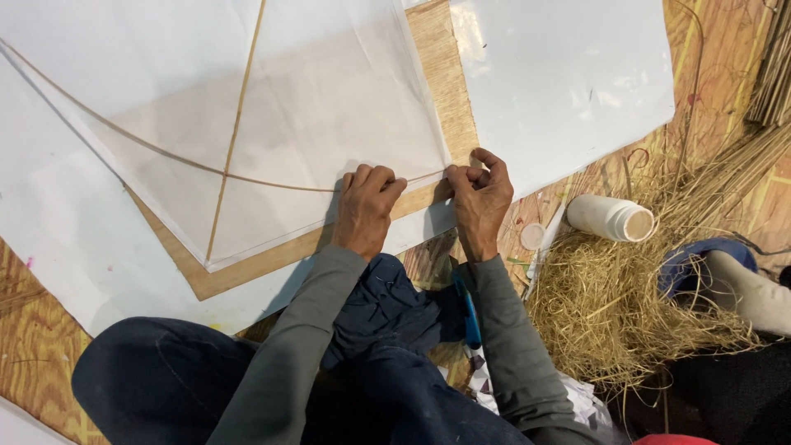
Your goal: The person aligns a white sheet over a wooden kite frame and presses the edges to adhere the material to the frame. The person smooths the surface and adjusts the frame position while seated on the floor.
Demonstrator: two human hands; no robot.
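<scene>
Both hands (420, 202) pinch kite paper (329, 107).

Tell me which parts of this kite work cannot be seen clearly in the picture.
- Head view: the kite paper and its curved stick run off the top and left edges.
- The kite corner is hidden under the left hand and right hand.
- The white bottle lies on its side; its contents cannot be told.

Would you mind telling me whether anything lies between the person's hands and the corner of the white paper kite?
Nothing visible does: the left hand presses the kite edge, and the right hand pinches its corner directly.
</scene>
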